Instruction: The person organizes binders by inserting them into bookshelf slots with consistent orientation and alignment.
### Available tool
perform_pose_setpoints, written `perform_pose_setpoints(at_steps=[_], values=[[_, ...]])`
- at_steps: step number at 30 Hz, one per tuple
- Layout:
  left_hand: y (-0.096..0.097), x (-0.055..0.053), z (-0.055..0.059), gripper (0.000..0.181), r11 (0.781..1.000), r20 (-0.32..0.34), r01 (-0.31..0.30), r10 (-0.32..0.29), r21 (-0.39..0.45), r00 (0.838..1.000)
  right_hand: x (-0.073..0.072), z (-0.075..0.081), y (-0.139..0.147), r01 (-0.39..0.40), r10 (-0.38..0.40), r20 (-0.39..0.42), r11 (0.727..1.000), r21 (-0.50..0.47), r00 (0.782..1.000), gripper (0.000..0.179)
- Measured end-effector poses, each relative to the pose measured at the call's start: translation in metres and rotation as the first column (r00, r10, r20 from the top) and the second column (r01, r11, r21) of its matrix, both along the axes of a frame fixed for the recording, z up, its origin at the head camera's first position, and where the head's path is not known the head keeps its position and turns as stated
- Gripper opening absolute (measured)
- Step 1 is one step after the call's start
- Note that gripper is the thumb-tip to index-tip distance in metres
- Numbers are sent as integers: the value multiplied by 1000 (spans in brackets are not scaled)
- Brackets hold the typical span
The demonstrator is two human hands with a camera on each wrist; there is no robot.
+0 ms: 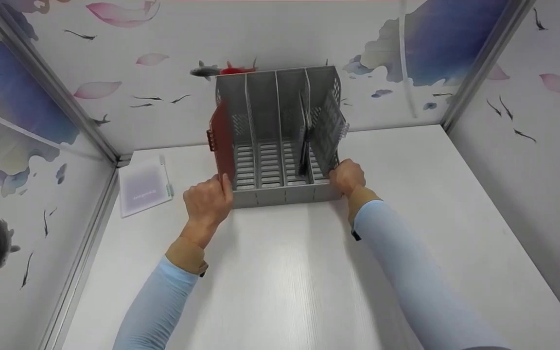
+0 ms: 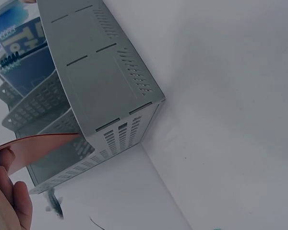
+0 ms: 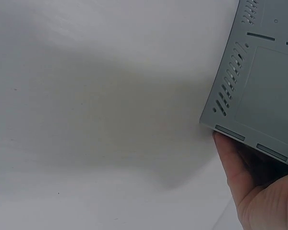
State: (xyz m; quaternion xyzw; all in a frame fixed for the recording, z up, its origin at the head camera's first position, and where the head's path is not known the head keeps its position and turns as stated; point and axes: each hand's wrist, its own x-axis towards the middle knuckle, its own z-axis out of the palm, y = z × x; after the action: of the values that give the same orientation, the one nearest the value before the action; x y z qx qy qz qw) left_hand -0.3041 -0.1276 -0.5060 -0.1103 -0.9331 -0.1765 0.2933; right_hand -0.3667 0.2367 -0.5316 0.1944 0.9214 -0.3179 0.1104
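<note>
A grey file organizer (image 1: 287, 195) with upright dividers stands on the white table near the back wall. My left hand (image 1: 208, 199) pinches the near edge of a red spiral notebook (image 1: 221, 141), which stands upright in the leftmost compartment, its rings towards the left. At the organizer's front right corner, my right hand (image 1: 348, 177) grips the side; the right wrist view has its fingers (image 3: 233, 167) along that side panel. A dark notebook (image 1: 303, 146) stands in the third compartment from the left. Another spiral notebook (image 1: 327, 131) leans in the rightmost one.
A pale lavender notebook (image 1: 145, 189) lies flat on the white table (image 1: 280, 272), left of the organizer. White panels with painted fish and petals enclose the table at the back (image 1: 280, 34) and both sides, with metal posts (image 1: 484, 63) in the corners.
</note>
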Motion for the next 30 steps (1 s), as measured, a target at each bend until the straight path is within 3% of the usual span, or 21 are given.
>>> perform_pose_setpoints(at_steps=[13,20,30], values=[[33,-6,-7,47,996,-64,86,-88,-37,994,-4,0,-1,20,-20,25,1000,2,999,35],[48,-13,-4,48,995,-1,99,-99,-5,995,-3,1,0,22,-22,25,1000,-5,999,34],[65,-25,-6,53,998,102,65,-65,8,993,-1,2,-2,15,-15,11,1000,-2,1000,36]])
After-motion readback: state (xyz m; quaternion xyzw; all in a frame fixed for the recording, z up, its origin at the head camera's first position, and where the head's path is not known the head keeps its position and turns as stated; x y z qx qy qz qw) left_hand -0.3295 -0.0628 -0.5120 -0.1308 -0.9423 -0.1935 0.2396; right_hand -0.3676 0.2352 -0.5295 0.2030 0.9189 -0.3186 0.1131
